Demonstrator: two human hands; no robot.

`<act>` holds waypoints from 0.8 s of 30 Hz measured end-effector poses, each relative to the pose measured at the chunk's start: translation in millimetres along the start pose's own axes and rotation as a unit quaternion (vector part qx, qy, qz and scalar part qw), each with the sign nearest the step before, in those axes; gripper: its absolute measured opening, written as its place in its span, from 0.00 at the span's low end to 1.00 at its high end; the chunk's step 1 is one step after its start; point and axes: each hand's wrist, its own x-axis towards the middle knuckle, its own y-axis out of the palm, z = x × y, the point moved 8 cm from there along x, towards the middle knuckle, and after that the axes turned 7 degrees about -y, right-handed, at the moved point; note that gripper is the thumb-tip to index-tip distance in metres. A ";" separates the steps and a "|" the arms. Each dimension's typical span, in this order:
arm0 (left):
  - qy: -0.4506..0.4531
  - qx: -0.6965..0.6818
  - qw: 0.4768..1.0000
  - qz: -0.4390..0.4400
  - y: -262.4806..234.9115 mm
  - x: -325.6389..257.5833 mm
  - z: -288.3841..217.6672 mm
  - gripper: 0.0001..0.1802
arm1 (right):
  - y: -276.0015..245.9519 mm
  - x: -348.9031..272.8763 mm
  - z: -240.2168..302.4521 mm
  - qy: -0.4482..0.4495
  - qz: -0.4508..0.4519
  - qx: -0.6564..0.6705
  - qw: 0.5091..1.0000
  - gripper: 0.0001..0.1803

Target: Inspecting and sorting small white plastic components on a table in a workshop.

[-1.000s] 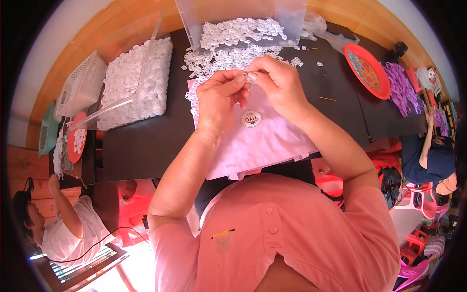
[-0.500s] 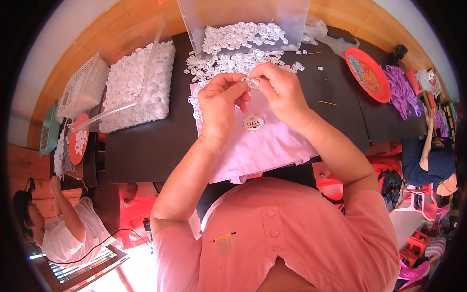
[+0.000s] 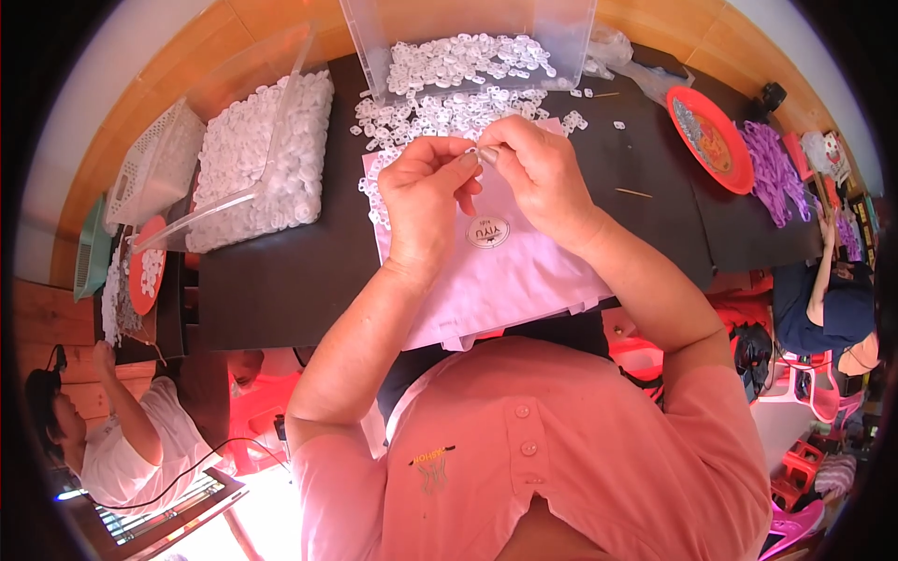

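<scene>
Over the far part of a pink fabric bag (image 3: 505, 294), my two hands meet fingertip to fingertip. My left hand (image 3: 418, 192) is closed, its thumb and forefinger pinching a small white plastic piece (image 3: 473, 151), mostly covered by the fingers. My right hand (image 3: 547, 182) is closed in a pinch against the same piece. Something silvery shows at its fingertips; whether that is a nail or a small metal part I cannot tell. Just beyond the hands, a pile of similar white pieces with holes (image 3: 440, 114) spreads over the table and the bag's far edge.
Behind the pile stands a clear bin (image 3: 365, 47) on its side, white pieces inside. Another clear box (image 3: 201, 229) at left is full of white pieces. A red plate (image 3: 742, 168) with silvery bits and purple strips (image 3: 772, 178) lie right. People sit at both sides.
My fingertips have drawn slightly closer together, and less of the white piece shows between them. Both hands stay in nearly the same place.
</scene>
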 end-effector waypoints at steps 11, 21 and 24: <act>-0.003 0.004 1.000 -0.003 0.5 4.3 -3.5 0.06 | -1.6 -2.0 -15.3 0.072 -0.011 0.058 0.996 0.07; -0.023 0.137 0.990 -0.003 -2.1 9.3 -6.6 0.05 | -4.1 0.0 -15.3 0.053 -0.006 0.039 0.998 0.06; -0.029 0.152 0.988 0.007 0.6 9.1 -4.8 0.06 | -3.4 -1.6 -14.8 0.051 -0.005 0.038 0.998 0.06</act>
